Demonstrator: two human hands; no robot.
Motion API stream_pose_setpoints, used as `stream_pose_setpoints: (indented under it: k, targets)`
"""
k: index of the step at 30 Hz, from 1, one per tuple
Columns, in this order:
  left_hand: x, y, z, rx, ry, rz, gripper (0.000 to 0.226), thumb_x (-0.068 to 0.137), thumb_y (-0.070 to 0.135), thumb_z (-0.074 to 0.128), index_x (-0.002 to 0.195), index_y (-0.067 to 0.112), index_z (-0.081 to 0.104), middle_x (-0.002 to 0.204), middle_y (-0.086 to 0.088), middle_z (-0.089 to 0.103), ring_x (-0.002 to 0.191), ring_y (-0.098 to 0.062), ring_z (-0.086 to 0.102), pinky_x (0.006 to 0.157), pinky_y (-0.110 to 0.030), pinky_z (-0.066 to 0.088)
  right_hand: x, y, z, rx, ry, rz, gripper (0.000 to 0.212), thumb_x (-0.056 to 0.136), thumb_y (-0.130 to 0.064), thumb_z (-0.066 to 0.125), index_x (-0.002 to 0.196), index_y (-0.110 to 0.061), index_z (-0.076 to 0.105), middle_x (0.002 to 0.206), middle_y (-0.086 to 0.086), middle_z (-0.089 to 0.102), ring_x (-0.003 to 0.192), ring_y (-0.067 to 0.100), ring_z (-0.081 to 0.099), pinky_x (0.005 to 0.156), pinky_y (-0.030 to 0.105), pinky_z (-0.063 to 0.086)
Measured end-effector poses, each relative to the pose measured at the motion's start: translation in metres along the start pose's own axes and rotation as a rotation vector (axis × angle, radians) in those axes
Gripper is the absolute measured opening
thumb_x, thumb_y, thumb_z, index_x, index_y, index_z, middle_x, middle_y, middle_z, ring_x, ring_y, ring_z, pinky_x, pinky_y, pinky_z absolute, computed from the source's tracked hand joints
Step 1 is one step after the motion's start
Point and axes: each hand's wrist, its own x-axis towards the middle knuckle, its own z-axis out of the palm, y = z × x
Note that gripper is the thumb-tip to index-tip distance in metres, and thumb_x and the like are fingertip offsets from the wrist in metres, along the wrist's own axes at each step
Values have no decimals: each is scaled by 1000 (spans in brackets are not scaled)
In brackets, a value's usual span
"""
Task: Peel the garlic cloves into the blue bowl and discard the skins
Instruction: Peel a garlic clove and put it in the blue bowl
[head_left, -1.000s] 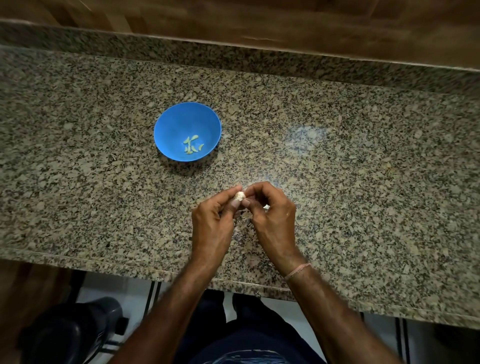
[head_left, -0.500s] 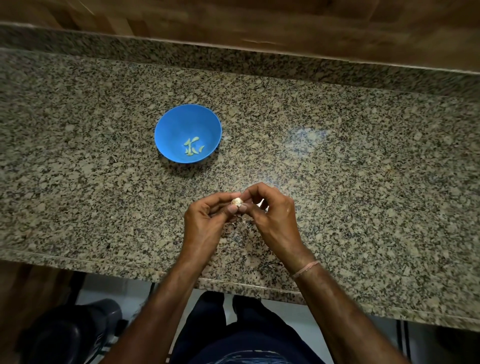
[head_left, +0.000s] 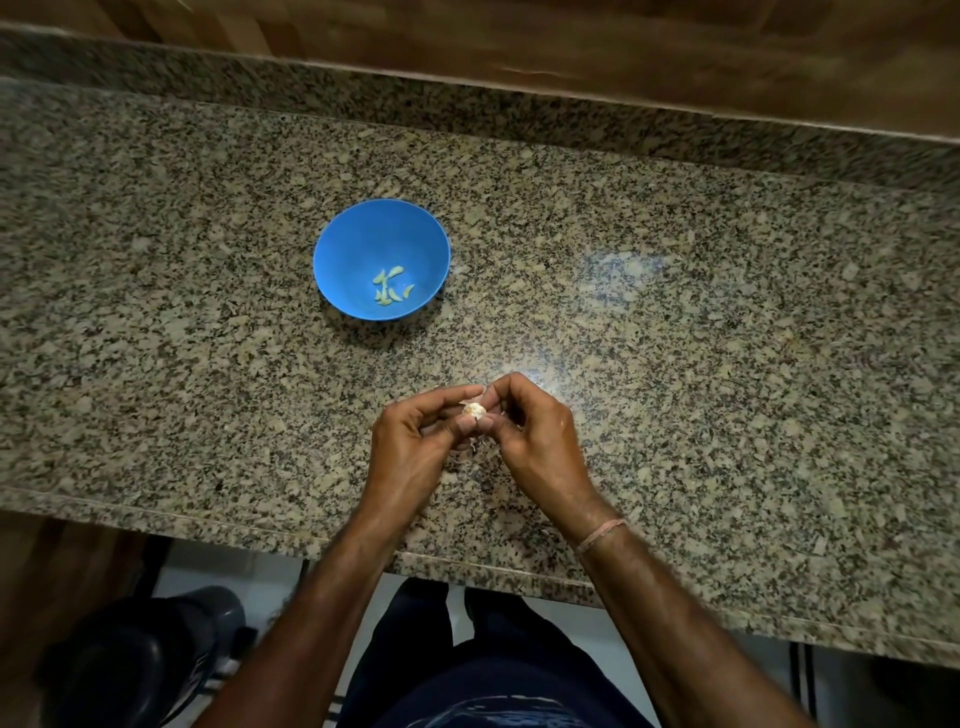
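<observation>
**A:** What sits closest to the viewer?

**B:** The view looks down from head height. There is dark clothing at the bottom edge. On the floor to the left is a dark rounded object (head_left: 135, 660), and I cannot tell what it is. Two bare forearms reach forward over the front lip of a speckled granite counter (head_left: 727, 364). A thin band (head_left: 602, 535) circles the right wrist.

**A:** What are the hands doing?

**B:** They meet just above the counter, near its front edge. The left hand (head_left: 415, 447) pinches a small pale piece of garlic (head_left: 474, 410) between thumb and forefinger, probably to steady it. The right hand (head_left: 535, 441), fingers curled, pinches the same piece from the other side, likely to work the covering loose. It is too small to tell whether this is one clove or several. A wisp of papery skin (head_left: 475, 446) hangs below the fingertips.

**A:** Why hold it there and not over the bowl?

**B:** My guess is that falling scraps then land on the stone, away from the clean garlic.

**A:** And where is the bowl?

**B:** The blue bowl (head_left: 332, 244) stands upright farther back and to the left, well apart from the hands. It looks near enough for an easy drop. A few peeled cloves (head_left: 389, 288) lie at its bottom, so the job seems partway done. Behind it runs a raised granite strip (head_left: 467, 119), and beyond that a wooden surface (head_left: 571, 36).
</observation>
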Motion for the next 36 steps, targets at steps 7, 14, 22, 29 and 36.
stream_pose_setpoints:
  k: [7,14,22,29,36]
  targets:
    - [7,-6,-4,4,4,-10,27,85,15,81,111,10,78,104,-3,80,99,-20,78,87,-38,63,2,6,5,-12,17,-20,10,98,-6,69,97,-14,62,90,0,70,83,17,69,71,34,62]
    - [17,-18,-12,-26,5,-64,29,88,14,80,116,10,75,107,-7,80,103,-22,77,92,-44,62,3,7,17,-15,137,-25,7,95,-20,75,101,-20,71,97,-7,71,95,12,67,82,32,59]
    - [47,-12,-29,596,95,223,21,93,28,77,112,21,73,99,10,73,85,-5,69,72,-13,55,0,7,9,30,217,96,7,93,-17,77,95,-18,71,94,-6,73,90,6,71,81,24,61]
    - [76,-31,-24,1064,-21,420,33,89,27,80,116,16,64,107,0,62,94,-15,55,81,-36,57,-16,26,12,-145,163,339,10,85,-11,83,83,-15,74,84,-6,75,78,-2,70,72,12,56]
    - [24,-63,-24,1050,15,479,41,88,38,77,118,22,54,107,2,53,91,-17,51,67,-31,47,-9,24,21,-344,154,362,18,85,-10,83,76,-21,73,80,-8,74,75,0,69,62,4,50]
